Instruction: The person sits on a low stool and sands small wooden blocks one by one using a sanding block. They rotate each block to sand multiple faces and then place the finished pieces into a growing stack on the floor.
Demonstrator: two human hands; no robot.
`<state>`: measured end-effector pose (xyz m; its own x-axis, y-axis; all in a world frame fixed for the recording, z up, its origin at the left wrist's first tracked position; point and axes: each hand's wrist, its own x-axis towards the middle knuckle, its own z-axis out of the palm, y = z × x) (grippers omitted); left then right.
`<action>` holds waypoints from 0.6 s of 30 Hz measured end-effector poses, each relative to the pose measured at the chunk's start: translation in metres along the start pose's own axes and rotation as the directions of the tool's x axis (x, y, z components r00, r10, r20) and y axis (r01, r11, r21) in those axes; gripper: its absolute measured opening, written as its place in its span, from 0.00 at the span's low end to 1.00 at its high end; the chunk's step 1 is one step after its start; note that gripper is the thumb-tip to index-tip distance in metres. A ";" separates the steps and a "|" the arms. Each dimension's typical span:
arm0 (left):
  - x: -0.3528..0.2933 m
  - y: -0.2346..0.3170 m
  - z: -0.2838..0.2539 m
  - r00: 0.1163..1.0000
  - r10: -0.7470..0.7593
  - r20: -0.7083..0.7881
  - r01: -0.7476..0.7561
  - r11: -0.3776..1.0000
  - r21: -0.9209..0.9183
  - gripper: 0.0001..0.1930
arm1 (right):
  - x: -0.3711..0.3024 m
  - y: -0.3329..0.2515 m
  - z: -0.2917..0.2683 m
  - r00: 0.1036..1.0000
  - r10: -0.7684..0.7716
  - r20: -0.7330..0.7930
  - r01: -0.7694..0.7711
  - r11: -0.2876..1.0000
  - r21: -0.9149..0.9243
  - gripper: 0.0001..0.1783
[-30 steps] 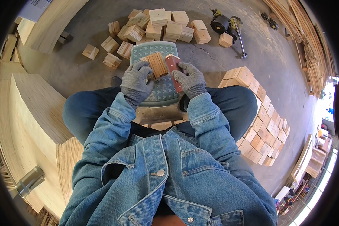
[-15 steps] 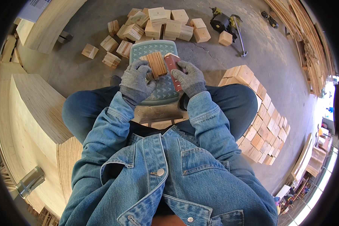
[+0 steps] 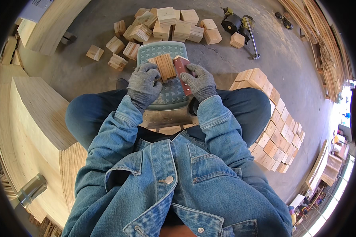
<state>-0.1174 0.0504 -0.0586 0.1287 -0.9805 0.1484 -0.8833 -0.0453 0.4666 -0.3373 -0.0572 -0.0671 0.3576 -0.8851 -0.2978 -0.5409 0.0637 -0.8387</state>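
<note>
My left hand (image 3: 145, 83), in a grey knit glove, grips a layered wooden block (image 3: 163, 66) by its left side, above a blue-green plastic stool (image 3: 174, 94). Gloved the same way, my right hand (image 3: 200, 81) is closed round a sanding block (image 3: 180, 66) faced with reddish-brown abrasive paper. The sanding block stands tilted close along the right side of the wooden block; whether the two touch, I cannot tell. Parts of my left fingers are hidden behind the wooden block.
Beyond the stool lies a loose pile of wooden blocks (image 3: 162, 29). Stacked blocks (image 3: 279, 130) stand by my right knee. Green-and-black power tools (image 3: 235, 23) rest on the floor at the far right. Large timber beams (image 3: 39, 110) run along my left, with a metal cup (image 3: 32, 190) on them.
My left hand and the wooden block have shifted very slightly to the right. The right hand and the sanding block are almost where they were.
</note>
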 end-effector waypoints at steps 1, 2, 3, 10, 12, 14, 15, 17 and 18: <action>0.000 0.000 0.000 1.000 0.013 -0.008 -0.013 1.000 -0.001 0.14 | 0.000 0.001 0.000 1.000 0.003 0.003 -0.003 1.000 0.004 0.32; 0.000 0.000 0.000 1.000 0.025 -0.016 -0.025 1.000 -0.002 0.14 | 0.000 0.001 0.000 1.000 0.005 0.005 -0.005 1.000 0.008 0.32; 0.000 -0.001 0.001 0.999 0.037 -0.029 -0.037 0.999 -0.015 0.14 | 0.001 0.002 0.000 1.000 0.015 0.008 -0.015 1.000 -0.002 0.32; 0.004 0.007 -0.007 0.999 -0.010 0.037 0.010 1.000 0.003 0.16 | 0.004 0.006 0.000 1.000 0.012 0.019 -0.011 0.999 -0.037 0.33; 0.006 0.008 -0.007 0.996 -0.046 0.082 0.044 0.999 0.018 0.16 | 0.004 0.008 -0.001 1.000 0.009 0.017 -0.008 0.999 -0.043 0.33; 0.005 0.002 -0.003 0.994 -0.061 0.091 0.061 0.998 0.008 0.17 | 0.004 0.007 0.000 1.000 0.014 0.022 -0.014 0.999 -0.038 0.34; 0.004 0.000 -0.002 0.997 -0.039 0.067 0.039 0.999 0.001 0.17 | 0.003 0.005 0.000 1.000 0.005 0.018 -0.004 0.999 -0.044 0.33; 0.004 0.000 0.000 1.000 0.009 0.022 -0.009 1.000 -0.017 0.18 | 0.002 0.004 -0.001 1.000 -0.009 0.006 0.009 0.998 -0.058 0.33; 0.004 0.001 0.000 1.000 0.010 0.026 -0.010 1.000 -0.022 0.18 | 0.002 0.006 -0.001 1.000 -0.021 0.004 0.021 0.998 -0.060 0.33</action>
<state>-0.1176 0.0464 -0.0576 0.1078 -0.9856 0.1301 -0.8743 -0.0317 0.4843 -0.3403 -0.0593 -0.0727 0.3721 -0.8842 -0.2825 -0.5779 0.0176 -0.8160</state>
